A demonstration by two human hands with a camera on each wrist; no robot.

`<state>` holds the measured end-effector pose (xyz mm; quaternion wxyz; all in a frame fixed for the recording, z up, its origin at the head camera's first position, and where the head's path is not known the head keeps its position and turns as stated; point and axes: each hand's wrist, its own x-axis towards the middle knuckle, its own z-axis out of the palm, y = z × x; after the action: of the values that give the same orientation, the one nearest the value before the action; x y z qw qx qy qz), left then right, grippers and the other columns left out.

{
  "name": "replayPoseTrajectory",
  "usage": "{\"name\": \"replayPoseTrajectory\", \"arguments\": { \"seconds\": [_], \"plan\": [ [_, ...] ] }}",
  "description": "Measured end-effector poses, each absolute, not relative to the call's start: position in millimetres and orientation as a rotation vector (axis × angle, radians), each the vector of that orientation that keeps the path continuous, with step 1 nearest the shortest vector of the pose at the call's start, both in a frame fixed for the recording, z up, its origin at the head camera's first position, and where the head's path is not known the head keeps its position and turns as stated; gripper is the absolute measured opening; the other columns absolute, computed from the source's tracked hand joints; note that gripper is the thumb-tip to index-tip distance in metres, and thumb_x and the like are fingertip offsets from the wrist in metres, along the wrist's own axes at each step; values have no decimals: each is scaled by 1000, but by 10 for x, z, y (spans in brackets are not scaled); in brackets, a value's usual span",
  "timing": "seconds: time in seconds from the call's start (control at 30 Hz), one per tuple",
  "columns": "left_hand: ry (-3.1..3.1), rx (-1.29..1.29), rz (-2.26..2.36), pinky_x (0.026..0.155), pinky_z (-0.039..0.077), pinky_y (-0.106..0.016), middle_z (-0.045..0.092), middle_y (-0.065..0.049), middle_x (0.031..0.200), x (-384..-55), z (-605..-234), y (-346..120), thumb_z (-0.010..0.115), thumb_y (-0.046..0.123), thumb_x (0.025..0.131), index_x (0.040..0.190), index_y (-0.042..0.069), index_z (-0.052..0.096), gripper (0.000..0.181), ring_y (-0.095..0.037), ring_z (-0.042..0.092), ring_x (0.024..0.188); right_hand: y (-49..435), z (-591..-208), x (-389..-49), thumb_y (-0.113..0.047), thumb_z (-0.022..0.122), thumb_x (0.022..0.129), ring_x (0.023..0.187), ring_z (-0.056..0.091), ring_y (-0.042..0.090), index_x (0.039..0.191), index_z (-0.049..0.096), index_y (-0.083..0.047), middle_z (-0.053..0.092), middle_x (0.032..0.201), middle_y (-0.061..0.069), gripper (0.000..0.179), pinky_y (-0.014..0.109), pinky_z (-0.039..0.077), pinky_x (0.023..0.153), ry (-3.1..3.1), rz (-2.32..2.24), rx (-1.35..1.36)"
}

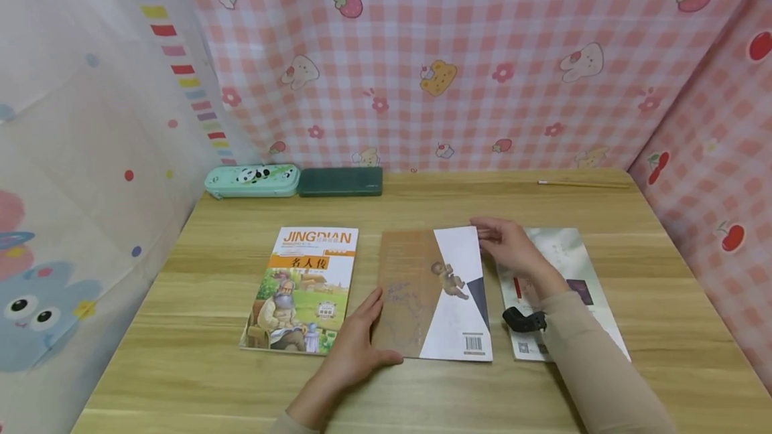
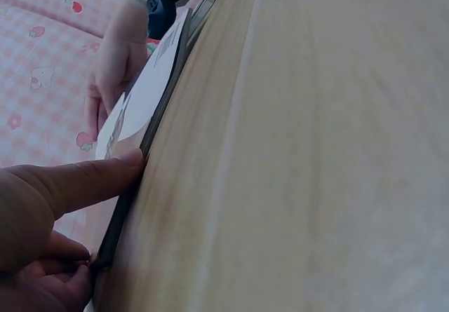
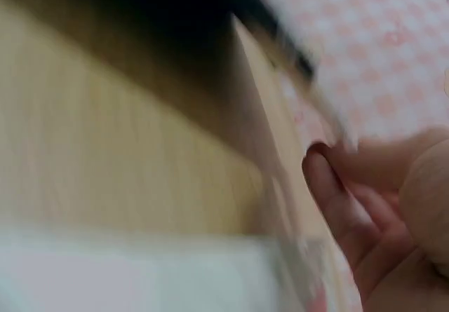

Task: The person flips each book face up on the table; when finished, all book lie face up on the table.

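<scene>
A brown and white book [image 1: 416, 293] lies in the middle of the table, barcode side up. Along its lower left corner rests my left hand [image 1: 352, 347], fingers against the left side and thumb by the bottom edge. In the left wrist view the thumb [image 2: 91, 182] touches the book's edge. At the top right corner, my right hand [image 1: 512, 246] pinches the book's edge between thumb and fingers; the right wrist view is blurred there. To the left lies a book with a bearded man on its cover [image 1: 301, 300]. A pale green book [image 1: 567, 253] lies partly under my right forearm.
A mint panda pencil case [image 1: 253, 181] and a dark green case [image 1: 340, 181] stand side by side at the back left. At the back right lies a pencil [image 1: 582, 185]. Patterned cloth [image 1: 386, 52] hangs behind and beside the wooden table [image 1: 181, 327].
</scene>
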<state>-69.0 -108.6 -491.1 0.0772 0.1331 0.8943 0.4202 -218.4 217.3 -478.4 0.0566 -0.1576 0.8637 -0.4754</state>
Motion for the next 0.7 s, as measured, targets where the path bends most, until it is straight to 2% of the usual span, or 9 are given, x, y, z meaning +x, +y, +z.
{"name": "replayPoseTrajectory", "arguments": {
  "seconds": [0.1,0.23,0.47,0.57,0.7],
  "plan": [
    [2668,393,1258,120,27,-48,30,-16,163,-690,-4896,-1093,97,22,64,149,-10,39,107,-35,30,148,2249,-4759,-2195,10,65,93,115,65,41,141,53,6,62,133,26,50,45,57,94,2608,-1357,-633],
    [2659,403,1251,120,27,-48,30,-16,163,-689,-4882,-1105,96,22,64,150,-10,39,108,-35,29,148,2335,-4729,-2222,7,72,89,113,66,40,139,58,3,61,136,24,53,47,56,94,2639,-1250,-746],
    [2644,446,1225,120,28,-49,28,-16,164,-671,-4869,-1108,99,28,61,150,-10,38,114,-34,28,148,2445,-4706,-2242,-2,78,86,102,71,30,131,66,2,72,117,18,46,45,60,86,2699,-1136,-774],
    [2693,456,1188,118,33,-49,35,-17,160,-649,-4882,-1113,97,24,66,146,-9,46,100,-36,35,145,2479,-4698,-2240,-4,78,88,105,70,31,131,67,-1,72,119,18,45,45,59,87,2688,-1172,-708],
    [2802,483,1196,110,43,-50,54,-18,147,-606,-4895,-1125,91,20,72,130,-6,65,68,-37,51,134,2513,-4688,-2240,-6,77,89,108,69,32,131,68,-4,70,122,18,43,44,59,89,2678,-1233,-613]
  ]
}}
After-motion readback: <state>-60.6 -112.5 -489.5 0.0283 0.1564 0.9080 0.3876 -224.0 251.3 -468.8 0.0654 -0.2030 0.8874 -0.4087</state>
